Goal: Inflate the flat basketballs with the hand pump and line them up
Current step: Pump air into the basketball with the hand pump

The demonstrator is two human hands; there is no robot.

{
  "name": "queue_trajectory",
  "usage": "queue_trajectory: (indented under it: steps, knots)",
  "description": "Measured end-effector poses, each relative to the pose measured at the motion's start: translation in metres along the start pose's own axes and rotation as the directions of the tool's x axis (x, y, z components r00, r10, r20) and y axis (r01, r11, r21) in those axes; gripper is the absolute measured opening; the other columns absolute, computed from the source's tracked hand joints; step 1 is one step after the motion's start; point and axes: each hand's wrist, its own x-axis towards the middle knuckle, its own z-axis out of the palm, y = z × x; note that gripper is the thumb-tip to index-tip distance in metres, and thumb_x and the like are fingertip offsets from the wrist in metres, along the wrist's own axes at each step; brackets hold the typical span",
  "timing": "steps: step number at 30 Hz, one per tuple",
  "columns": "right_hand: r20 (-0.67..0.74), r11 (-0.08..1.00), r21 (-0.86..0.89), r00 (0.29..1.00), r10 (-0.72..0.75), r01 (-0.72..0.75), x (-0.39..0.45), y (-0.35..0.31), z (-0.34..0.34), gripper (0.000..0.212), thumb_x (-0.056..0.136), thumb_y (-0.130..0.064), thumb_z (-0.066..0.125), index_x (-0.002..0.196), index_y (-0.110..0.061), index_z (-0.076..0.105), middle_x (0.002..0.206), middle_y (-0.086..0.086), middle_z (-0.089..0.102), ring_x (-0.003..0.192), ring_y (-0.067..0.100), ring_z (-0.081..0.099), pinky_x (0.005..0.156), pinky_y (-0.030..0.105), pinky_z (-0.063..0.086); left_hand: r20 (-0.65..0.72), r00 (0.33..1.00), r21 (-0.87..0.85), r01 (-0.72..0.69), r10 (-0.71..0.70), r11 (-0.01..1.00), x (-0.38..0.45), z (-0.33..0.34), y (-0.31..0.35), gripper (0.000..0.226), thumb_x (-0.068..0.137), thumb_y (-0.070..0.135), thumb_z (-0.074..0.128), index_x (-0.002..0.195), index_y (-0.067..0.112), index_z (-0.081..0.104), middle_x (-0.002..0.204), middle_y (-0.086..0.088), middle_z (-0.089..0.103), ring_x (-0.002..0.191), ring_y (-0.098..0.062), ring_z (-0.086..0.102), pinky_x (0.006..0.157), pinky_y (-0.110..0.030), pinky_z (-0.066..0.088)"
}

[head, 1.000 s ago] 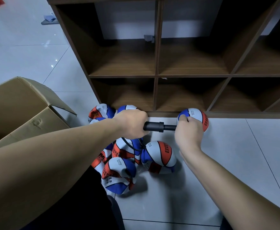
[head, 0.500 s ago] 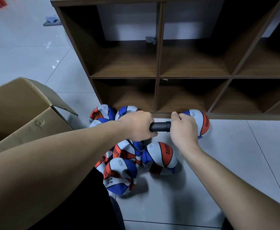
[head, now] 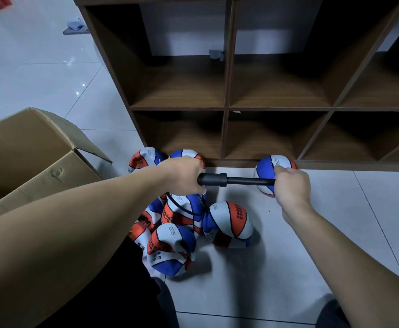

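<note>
The pump (head: 219, 180) lies level, left to right, rod drawn out, left hand (head: 184, 176) gripping its barrel, right hand (head: 291, 183) gripping the handle end (flat balls (head: 227, 223) heaped on the floor (head: 288, 256) just below).

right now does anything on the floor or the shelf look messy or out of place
The basketballs lie in a jumbled heap, several creased and sagging, not in a line; one round ball sits apart against the shelf unit. The cardboard box is dented. Something grey hangs in an upper cubby.
</note>
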Motion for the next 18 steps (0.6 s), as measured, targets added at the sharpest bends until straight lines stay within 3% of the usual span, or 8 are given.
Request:
queue_trajectory:
  steps: [6, 18]
  knots:
    - [-0.060, 0.997, 0.018, 0.996, -0.073, 0.074, -0.023, -0.005, 0.020, 0.044, 0.097, -0.013, 0.052, 0.058, -0.016, 0.030, 0.054, 0.000, 0.028, 0.056, 0.024, 0.027, 0.056, 0.038, 0.024, -0.063, 0.996, 0.060, -0.051, 0.055, 0.997, -0.003, -0.007, 0.012, 0.034, 0.097, 0.049, 0.067, 0.074, 0.026, 0.057, 0.067, 0.003, 0.058, 0.060, -0.017, 0.055, 0.056, -0.031, 0.044]
    - [-0.005, 0.977, -0.032, 0.978, -0.210, 0.210, -0.053, -0.005, 0.046, 0.050, 0.109, -0.027, 0.047, 0.063, -0.013, 0.034, 0.061, 0.004, 0.039, 0.062, 0.026, 0.038, 0.061, 0.041, 0.033, -0.107, 0.990, 0.043, -0.091, 0.095, 0.995, -0.013, 0.000, 0.033, 0.030, 0.098, 0.047, 0.064, 0.083, 0.022, 0.069, 0.072, 0.001, 0.066, 0.068, -0.021, 0.067, 0.059, -0.034, 0.052]
